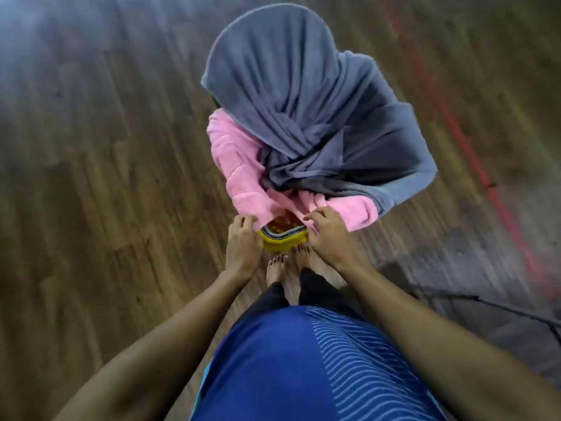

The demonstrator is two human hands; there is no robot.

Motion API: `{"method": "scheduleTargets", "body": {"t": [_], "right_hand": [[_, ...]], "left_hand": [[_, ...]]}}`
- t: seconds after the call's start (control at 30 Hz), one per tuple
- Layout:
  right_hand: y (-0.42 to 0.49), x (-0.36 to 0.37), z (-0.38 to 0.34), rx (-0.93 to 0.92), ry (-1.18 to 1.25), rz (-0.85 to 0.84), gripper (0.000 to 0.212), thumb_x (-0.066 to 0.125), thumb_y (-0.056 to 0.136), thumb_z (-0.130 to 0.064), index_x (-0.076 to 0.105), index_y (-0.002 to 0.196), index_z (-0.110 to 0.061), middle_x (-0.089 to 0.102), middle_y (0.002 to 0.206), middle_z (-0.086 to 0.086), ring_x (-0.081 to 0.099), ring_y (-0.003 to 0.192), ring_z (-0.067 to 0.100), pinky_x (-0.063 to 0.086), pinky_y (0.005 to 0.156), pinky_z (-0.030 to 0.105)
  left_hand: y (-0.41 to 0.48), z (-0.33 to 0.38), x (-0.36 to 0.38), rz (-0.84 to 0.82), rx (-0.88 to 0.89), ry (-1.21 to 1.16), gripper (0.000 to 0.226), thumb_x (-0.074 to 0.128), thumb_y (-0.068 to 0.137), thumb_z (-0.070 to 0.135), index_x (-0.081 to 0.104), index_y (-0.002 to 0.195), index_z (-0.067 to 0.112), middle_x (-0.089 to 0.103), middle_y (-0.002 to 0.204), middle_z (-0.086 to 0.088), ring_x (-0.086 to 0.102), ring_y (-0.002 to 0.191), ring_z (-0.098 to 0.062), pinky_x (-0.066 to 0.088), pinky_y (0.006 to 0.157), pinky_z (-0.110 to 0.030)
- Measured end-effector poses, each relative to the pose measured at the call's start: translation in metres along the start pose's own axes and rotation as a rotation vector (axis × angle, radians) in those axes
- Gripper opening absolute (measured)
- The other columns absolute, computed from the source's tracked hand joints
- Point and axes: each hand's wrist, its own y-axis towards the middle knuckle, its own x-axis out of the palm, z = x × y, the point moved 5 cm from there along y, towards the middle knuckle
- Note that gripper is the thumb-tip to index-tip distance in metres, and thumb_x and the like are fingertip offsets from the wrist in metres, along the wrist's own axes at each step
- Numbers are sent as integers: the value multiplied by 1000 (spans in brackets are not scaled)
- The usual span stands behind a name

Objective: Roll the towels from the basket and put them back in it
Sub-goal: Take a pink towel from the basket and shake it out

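my left hand point(243, 249), just below the middle of the frame, has its fingers curled round the near edge of the pink towel point(239, 165), pinching the cloth where it hangs over the basket. my right hand point(329, 235), a little to the right of it, grips the same towel's edge on the other side, fingers bent over the fabric. i cannot tell whether either hand also holds the rim underneath.

between the two hands shows a corner of the yellow basket point(283, 243), with something orange and patterned inside it. the pink towel spills out of it to the left and right. over that lies the grey towel point(291, 95), a big crumpled heap that covers most of the basket and reaches towards the top centre of the frame.

just under the basket are my bare feet point(277, 268), close together on the wooden floor point(106, 147). lower down are dark trousers point(315, 290) and my blue shirt point(273, 360) with pale stripes on its right part. a red line point(473, 153) runs down the floor at the right, and a dark cable point(485, 302) crosses the lower right. the floor is blurred.
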Motion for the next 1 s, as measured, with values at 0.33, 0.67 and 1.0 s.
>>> {"method": "scheduleTargets", "body": {"t": [0.33,0.67,1.0], "right_hand": [[31,4,-8,-116,-366,-384,25,52,84,-18,69,102,-20,61,105,10,46,101,37,44,82,43],[39,28,-60,-169,-127,-482,22,57,80,-7,70,98,-9,63,100,11,58,96,31,49,85,42],[50,41,-81,-128,29,-298,37,53,80,-29,70,112,-22,68,99,9,61,95,32,51,81,46]], "left_hand": [[1,-2,-6,64,32,-7,16,68,83,3,71,99,5,65,96,-11,63,82,-29,55,71,-39],[7,-5,-7,83,87,68,8,63,86,9,64,80,4,62,79,-12,59,67,-29,52,55,-37],[25,-16,-61,117,-76,-374,10,70,75,3,73,82,8,65,78,1,58,73,-14,43,67,-20]]}}
